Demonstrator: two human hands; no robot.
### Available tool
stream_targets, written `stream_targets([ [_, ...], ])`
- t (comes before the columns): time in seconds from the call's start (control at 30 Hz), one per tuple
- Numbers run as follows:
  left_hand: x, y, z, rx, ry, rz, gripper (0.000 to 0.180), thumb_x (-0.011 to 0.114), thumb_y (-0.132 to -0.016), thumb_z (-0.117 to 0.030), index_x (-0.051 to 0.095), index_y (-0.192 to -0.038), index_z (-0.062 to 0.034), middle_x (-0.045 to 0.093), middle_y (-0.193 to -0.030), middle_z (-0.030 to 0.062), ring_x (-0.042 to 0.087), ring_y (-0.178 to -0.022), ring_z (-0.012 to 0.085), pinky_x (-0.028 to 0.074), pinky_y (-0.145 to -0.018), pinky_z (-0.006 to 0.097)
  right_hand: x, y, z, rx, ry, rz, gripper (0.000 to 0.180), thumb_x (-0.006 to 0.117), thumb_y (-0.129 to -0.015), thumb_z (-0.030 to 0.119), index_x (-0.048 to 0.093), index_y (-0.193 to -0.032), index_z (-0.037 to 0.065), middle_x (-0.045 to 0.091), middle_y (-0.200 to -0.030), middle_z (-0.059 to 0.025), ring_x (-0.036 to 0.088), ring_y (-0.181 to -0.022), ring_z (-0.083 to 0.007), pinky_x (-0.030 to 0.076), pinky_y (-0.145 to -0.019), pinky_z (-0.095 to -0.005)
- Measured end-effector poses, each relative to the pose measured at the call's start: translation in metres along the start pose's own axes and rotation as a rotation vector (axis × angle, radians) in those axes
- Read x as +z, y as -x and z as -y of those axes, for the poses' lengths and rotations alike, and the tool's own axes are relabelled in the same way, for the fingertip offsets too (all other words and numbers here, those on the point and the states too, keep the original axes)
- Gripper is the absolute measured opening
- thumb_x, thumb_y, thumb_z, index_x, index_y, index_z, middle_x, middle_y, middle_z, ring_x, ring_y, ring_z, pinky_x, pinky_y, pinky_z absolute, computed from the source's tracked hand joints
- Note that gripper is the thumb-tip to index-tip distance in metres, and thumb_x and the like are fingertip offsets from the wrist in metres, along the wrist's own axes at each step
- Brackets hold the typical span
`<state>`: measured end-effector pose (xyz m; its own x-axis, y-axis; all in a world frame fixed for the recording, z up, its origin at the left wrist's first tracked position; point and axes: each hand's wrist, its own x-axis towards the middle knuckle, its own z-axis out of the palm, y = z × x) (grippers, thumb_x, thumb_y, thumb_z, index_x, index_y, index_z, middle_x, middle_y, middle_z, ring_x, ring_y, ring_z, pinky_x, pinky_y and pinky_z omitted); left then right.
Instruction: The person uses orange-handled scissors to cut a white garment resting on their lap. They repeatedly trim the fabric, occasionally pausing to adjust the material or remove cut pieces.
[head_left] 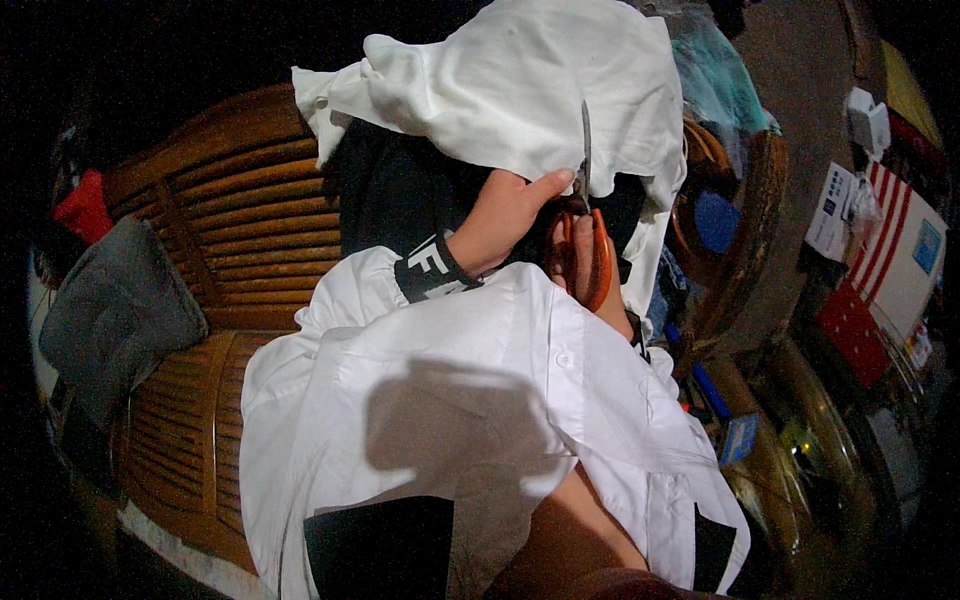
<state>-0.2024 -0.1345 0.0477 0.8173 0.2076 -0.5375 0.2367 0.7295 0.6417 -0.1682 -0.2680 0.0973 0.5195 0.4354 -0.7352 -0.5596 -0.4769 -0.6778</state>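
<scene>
A white cloth is spread over my dark-clothed lap. My left hand pinches its near edge between thumb and fingers, right beside the cut line. In my right hand is a pair of scissors with orange-red handles, its fingers inside the loops. The dark blade points away from me and lies over the cloth, with fabric on both sides of it. The lower blade is hidden under the fabric. White sleeves with black cuffs cover both my forearms.
A slatted wooden bench stretches along the left, with a grey cushion and something red on it. At right are a teal plastic bag, a brown wooden piece, and a red-and-white striped box.
</scene>
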Motion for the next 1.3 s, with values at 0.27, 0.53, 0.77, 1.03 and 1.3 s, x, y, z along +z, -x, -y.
stream_targets([
  [0.27, 0.002, 0.004, -0.015, -0.113, -0.072, -0.048, 0.033, 0.064, -0.083, -0.014, 0.054, -0.110, 0.0018, 0.060, -0.101, 0.0070, 0.057, -0.088, 0.0163, 0.045, -0.078, 0.028, -0.012, -0.013, -0.025, -0.219, -0.061, 0.212, 0.054, 0.041, -0.092, 0.055, 0.049, -0.110, 0.005, 0.050, -0.083, 0.0000, 0.046, -0.063, -0.0089, 0.036, -0.055, -0.0211],
  [0.53, 0.002, 0.006, -0.010, 0.064, -0.033, -0.083, 0.025, 0.062, -0.084, -0.014, 0.057, -0.102, 0.0024, 0.061, -0.091, 0.0048, 0.055, -0.080, 0.0124, 0.044, -0.074, 0.026, -0.024, -0.003, -0.016, -0.005, -0.330, 0.365, 0.064, 0.053, -0.086, 0.054, 0.044, -0.117, -0.001, 0.046, -0.080, -0.0011, 0.045, -0.068, -0.0100, 0.036, -0.061, -0.0211],
  [0.77, 0.009, 0.004, -0.013, 0.103, 0.017, -0.142, 0.030, 0.064, -0.082, -0.013, 0.057, -0.106, 0.0024, 0.060, -0.098, 0.0051, 0.055, -0.088, 0.0143, 0.042, -0.081, 0.026, -0.022, 0.006, 0.004, -0.015, -0.144, 0.314, 0.084, 0.051, -0.072, 0.076, 0.046, -0.114, 0.004, 0.042, -0.078, 0.0021, 0.041, -0.066, -0.0079, 0.033, -0.059, -0.0208],
  [1.03, 0.003, 0.006, -0.019, -0.137, 0.229, -0.037, 0.015, 0.064, -0.083, -0.013, 0.059, -0.091, -0.0014, 0.059, -0.084, 0.0038, 0.054, -0.074, 0.0126, 0.044, -0.071, 0.025, -0.029, 0.008, 0.008, 0.019, -0.239, 0.359, 0.050, 0.053, -0.087, 0.049, 0.044, -0.115, 0.008, 0.040, -0.082, 0.0046, 0.036, -0.070, -0.0062, 0.030, -0.062, -0.0193],
  [1.3, 0.004, 0.006, -0.028, -0.253, 0.388, -0.054, 0.010, 0.062, -0.084, -0.013, 0.059, -0.081, -0.0033, 0.058, -0.078, 0.0029, 0.056, -0.074, 0.0122, 0.044, -0.073, 0.027, -0.027, 0.002, -0.008, 0.065, -0.324, 0.354, 0.052, 0.056, -0.085, 0.053, 0.046, -0.111, 0.008, 0.040, -0.081, 0.0049, 0.035, -0.067, -0.0060, 0.030, -0.058, -0.0181],
])
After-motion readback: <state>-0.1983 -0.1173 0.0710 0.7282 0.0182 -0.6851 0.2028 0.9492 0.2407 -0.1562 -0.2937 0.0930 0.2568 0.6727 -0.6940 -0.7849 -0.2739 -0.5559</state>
